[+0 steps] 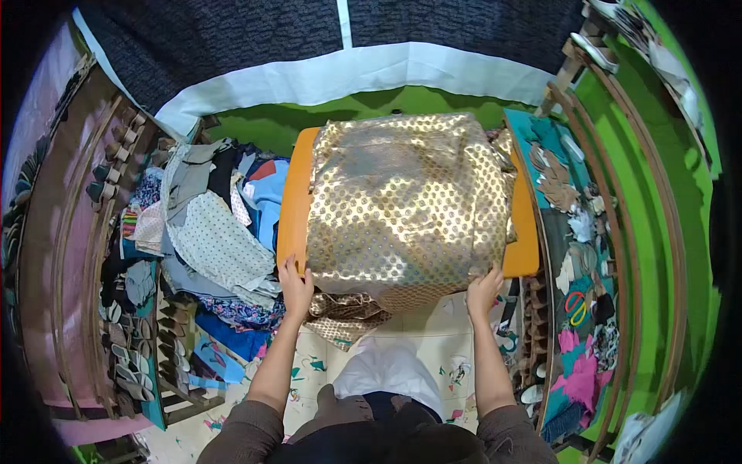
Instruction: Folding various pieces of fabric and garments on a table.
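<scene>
Left hand, right hand: at near corners of gold cloth, orange counter; grip, cannot tell. Advisable: even tension both sides, creases smoothed flat.

Gold patterned cloth spread over orange table at clock centre, loose end hanging past the near edge at 7; left hand at 8 touches table edge by the cloth's corner, right hand at 4 on the cloth's near edge, grip unclear on both. Heaped clothes at 9, shoes on rack at 8, dark curtain at 11 to 1. Farther out at 4, red-and-yellow-handled scissors and pink fabric on a side shelf, scraps on tiled floor toward 6.
</scene>
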`<state>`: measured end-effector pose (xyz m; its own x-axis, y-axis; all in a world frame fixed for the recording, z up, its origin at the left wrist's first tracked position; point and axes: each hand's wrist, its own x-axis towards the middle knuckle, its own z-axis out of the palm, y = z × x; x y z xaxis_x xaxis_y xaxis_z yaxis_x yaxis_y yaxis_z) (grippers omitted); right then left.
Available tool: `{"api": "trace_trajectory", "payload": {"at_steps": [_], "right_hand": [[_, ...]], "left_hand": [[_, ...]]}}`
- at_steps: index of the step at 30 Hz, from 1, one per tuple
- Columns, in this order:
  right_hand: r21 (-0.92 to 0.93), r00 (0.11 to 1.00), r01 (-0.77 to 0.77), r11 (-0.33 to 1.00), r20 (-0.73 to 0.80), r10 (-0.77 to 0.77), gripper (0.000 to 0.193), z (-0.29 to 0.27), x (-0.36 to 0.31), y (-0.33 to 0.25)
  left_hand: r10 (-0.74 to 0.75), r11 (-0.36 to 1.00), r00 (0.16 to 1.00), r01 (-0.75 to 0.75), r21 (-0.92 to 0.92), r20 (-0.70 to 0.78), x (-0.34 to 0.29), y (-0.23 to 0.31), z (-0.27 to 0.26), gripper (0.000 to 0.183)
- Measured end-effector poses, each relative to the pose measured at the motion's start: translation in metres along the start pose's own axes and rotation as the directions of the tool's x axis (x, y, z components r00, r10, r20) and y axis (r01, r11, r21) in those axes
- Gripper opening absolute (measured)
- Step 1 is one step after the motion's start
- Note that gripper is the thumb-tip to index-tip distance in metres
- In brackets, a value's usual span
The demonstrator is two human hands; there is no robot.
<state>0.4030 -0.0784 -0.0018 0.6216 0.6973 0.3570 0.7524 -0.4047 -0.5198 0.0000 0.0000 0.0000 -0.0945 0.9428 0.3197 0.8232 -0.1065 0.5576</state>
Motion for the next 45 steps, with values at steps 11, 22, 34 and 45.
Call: {"api": "trace_trajectory", "payload": {"at_steps": [11,22,34,45], "right_hand": [[0.180,0.865,-0.360,0.915,0.431,0.256,0.037,-0.027,-0.090,0.031],[0.501,0.702,-0.712,0.492,0.489,0.518,0.073,-0.030,-0.059,0.083],[0.474,0.706,-0.488,0.733,0.709,0.012,0.035,-0.090,-0.045,0.011],[0.018,0.763,0.642,0.767,-0.123,-0.635,0.026,-0.187,0.091,-0.021]], "left_hand": [[-0.312,0.946,0.949,0.314,-0.079,0.032,-0.102,0.021,0.007,0.070],[-0.475,0.779,0.838,0.542,-0.314,0.269,-0.117,-0.035,0.025,0.024],[-0.284,0.794,0.958,0.259,-0.550,0.042,-0.114,0.050,-0.035,0.021],[0.042,0.891,0.896,-0.233,-0.389,-0.441,-0.011,0.133,-0.111,0.014]]}}
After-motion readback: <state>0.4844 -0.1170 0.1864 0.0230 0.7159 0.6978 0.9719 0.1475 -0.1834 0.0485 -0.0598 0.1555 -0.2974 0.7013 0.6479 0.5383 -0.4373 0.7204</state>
